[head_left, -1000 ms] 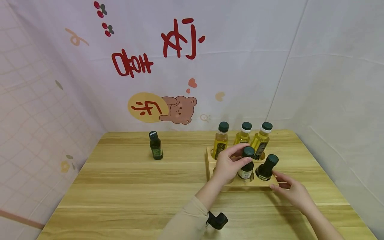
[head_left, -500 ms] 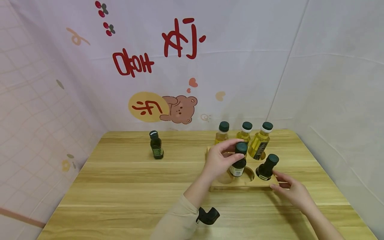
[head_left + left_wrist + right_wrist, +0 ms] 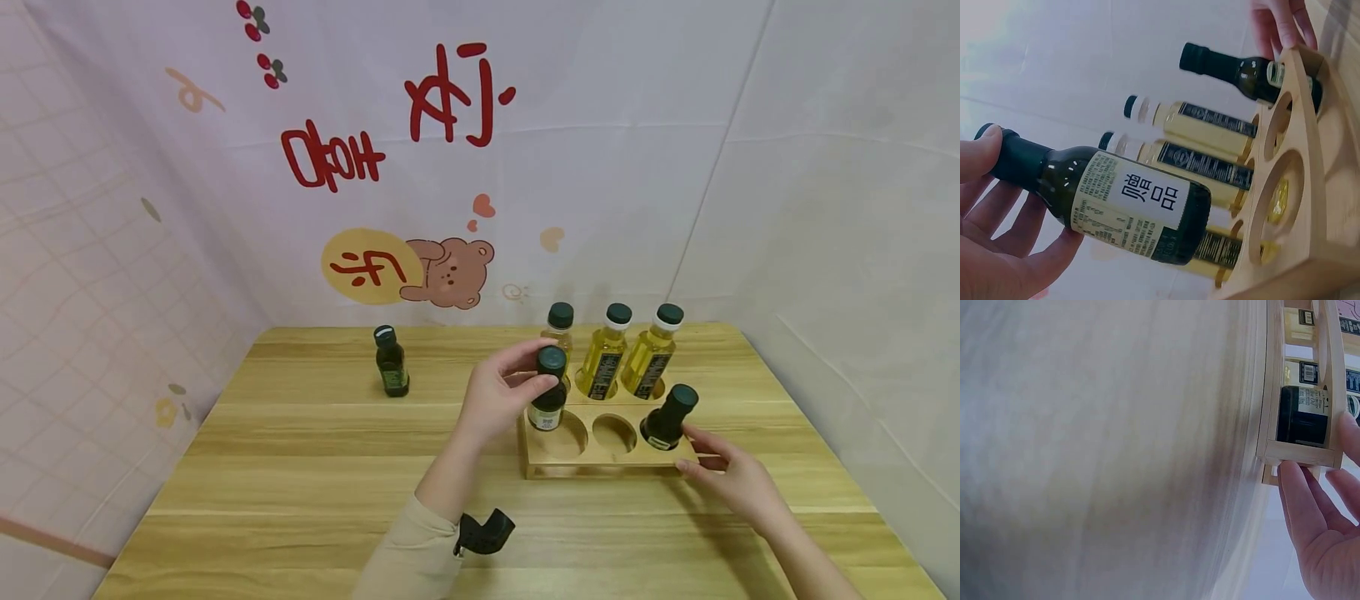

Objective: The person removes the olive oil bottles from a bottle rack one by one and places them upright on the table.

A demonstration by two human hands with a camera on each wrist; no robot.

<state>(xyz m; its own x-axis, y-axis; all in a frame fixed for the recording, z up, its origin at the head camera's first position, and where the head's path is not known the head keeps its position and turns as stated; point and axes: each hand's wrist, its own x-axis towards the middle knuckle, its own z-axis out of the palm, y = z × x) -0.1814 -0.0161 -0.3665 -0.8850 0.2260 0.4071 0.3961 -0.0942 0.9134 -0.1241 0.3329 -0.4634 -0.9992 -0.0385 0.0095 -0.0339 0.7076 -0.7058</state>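
Observation:
My left hand (image 3: pixel 491 398) pinches a dark green glass bottle (image 3: pixel 1135 203) by its cap and neck. The bottle, with a pale printed label, hangs over the front left hole of a two-tier wooden bottle rack (image 3: pixel 600 470), its base clear of the hole in the left wrist view. My right hand (image 3: pixel 733 485) grips the rack's right end by thumb and fingers. Close to it, another dark bottle (image 3: pixel 666 421) leans in the front right hole. The front middle hole holds nothing. Three yellow oil bottles, one of them the middle bottle (image 3: pixel 604 358), fill the back row.
A small dark green bottle (image 3: pixel 392 367) stands alone at the back left of the wooden table (image 3: pixel 300 483). A printed white cloth (image 3: pixel 600 150) hangs behind and along both sides. A black wrist mount (image 3: pixel 486 532) sticks out from the left sleeve.
My left hand has lifted the dark bottle out of the front middle hole and carried it left, over the front left hole. The right hand stays on the rack's end.

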